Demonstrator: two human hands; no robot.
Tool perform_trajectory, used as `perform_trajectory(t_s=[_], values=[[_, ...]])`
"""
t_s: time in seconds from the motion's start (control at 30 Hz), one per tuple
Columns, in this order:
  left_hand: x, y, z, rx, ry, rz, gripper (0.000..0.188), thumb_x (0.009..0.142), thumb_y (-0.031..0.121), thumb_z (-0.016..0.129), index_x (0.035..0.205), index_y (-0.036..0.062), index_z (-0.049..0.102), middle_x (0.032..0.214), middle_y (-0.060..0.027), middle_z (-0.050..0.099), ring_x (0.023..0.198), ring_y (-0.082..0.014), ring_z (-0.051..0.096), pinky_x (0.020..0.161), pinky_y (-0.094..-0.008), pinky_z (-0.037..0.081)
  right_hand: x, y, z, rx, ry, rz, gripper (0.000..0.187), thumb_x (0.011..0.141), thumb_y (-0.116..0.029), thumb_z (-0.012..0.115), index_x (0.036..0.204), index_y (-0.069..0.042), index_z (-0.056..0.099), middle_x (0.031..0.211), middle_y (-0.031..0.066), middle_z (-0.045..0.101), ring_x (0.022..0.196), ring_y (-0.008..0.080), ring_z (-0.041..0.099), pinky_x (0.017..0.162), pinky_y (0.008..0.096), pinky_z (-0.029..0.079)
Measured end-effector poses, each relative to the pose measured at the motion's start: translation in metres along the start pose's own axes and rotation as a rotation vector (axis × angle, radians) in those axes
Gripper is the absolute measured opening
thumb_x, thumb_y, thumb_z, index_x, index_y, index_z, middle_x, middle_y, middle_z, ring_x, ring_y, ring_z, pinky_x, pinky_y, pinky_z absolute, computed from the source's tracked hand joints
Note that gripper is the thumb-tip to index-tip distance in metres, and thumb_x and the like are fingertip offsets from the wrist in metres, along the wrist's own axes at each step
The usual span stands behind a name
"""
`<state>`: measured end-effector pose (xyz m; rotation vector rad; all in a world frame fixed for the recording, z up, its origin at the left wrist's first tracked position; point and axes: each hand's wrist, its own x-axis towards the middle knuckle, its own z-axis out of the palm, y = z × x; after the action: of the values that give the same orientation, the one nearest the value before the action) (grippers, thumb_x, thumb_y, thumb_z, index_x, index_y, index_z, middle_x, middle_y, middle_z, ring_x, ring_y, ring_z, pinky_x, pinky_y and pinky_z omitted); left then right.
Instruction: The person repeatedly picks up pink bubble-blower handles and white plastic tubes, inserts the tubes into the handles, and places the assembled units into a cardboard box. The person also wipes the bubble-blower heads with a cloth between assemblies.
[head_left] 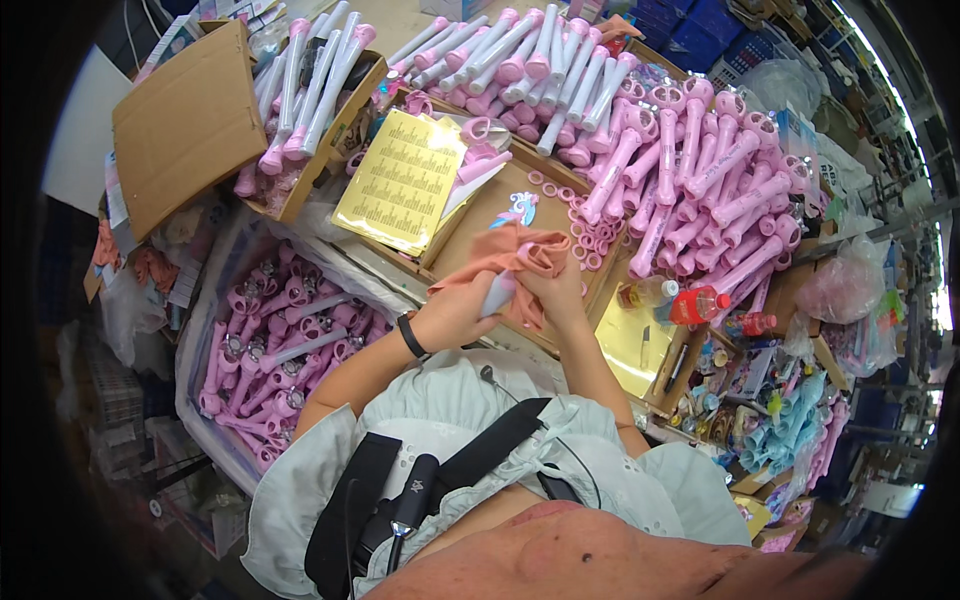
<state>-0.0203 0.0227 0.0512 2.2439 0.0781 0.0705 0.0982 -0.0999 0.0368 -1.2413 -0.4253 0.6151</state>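
Person wears a pale grey-green short-sleeved cotton top (470, 400) with loose, ruffled sleeve edges at both shoulders. Forearms are bare below the sleeves. A narrow black wristband (411, 335) circles the left wrist. Two wide black fabric harness straps (345, 510) cross the chest diagonally; one runs from the lower left toward the right shoulder. A small black cylindrical device with a pale marking (412, 497) sits clipped between the straps. A thin dark cable (585, 470) loops over the top near the right side. A thin pale drawstring (530, 455) lies tied at the chest.
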Motion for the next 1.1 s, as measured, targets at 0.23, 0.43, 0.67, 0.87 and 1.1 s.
perform_trajectory(t_s=[0.23, 0.43, 0.67, 0.87, 1.1], values=[[-0.007, -0.010, 0.000, -0.752, -0.588, -0.430, 0.065, 0.079, 0.019, 0.067, 0.133, 0.0058, 0.033, 0.075, -0.0044, 0.054, 0.054, -0.0078, 0.053, 0.047, -0.0218, 0.040, 0.004, 0.011, -0.023, 0.458, -0.199, 0.177, 0.017, 0.080, 0.001, 0.059, 0.094, -0.002, 0.051, 0.086, 0.0081, 0.057, 0.087, 0.0200, 0.059, 0.080, 0.0349, 0.049], [-0.008, -0.001, -0.003, -0.728, -0.593, -0.277, 0.057, 0.081, 0.017, 0.064, 0.130, 0.0044, 0.038, 0.070, -0.0034, 0.054, 0.053, -0.0095, 0.052, 0.046, -0.0230, 0.040, 0.007, 0.010, -0.016, 0.829, -0.260, 0.103, 0.017, 0.092, -0.012, 0.047, 0.106, -0.001, 0.048, 0.095, 0.0110, 0.057, 0.093, 0.0226, 0.059, 0.085, 0.0350, 0.048], [-0.006, -0.016, 0.010, -1.179, -0.580, -0.478, 0.044, 0.080, 0.015, 0.066, 0.117, 0.0060, 0.044, 0.066, 0.0003, 0.050, 0.050, -0.0089, 0.049, 0.046, -0.0229, 0.040, 0.001, 0.013, -0.009, 0.965, 0.014, 0.342, 0.024, 0.094, -0.027, 0.044, 0.108, -0.008, 0.051, 0.104, 0.0080, 0.059, 0.091, 0.0202, 0.060, 0.078, 0.0321, 0.050], [-0.006, -0.028, 0.019, -1.306, -0.590, -0.487, 0.037, 0.081, 0.015, 0.066, 0.110, 0.0053, 0.045, 0.065, 0.0002, 0.050, 0.047, -0.0084, 0.048, 0.044, -0.0235, 0.040, -0.011, 0.032, -0.007, 0.408, 0.140, 0.014, 0.031, 0.091, -0.028, 0.047, 0.116, -0.009, 0.048, 0.104, 0.0077, 0.059, 0.088, 0.0188, 0.059, 0.071, 0.0302, 0.051], [-0.005, -0.001, 0.011, -1.044, -0.446, -0.365, 0.049, 0.080, 0.014, 0.065, 0.121, 0.0018, 0.041, 0.069, -0.0021, 0.052, 0.048, -0.0089, 0.050, 0.045, -0.0226, 0.041, -0.006, 0.019, -0.024, 0.791, -0.223, 0.183, 0.039, 0.090, -0.022, 0.049, 0.122, 0.000, 0.043, 0.117, 0.0160, 0.053, 0.102, 0.0236, 0.057, 0.084, 0.0362, 0.050]])
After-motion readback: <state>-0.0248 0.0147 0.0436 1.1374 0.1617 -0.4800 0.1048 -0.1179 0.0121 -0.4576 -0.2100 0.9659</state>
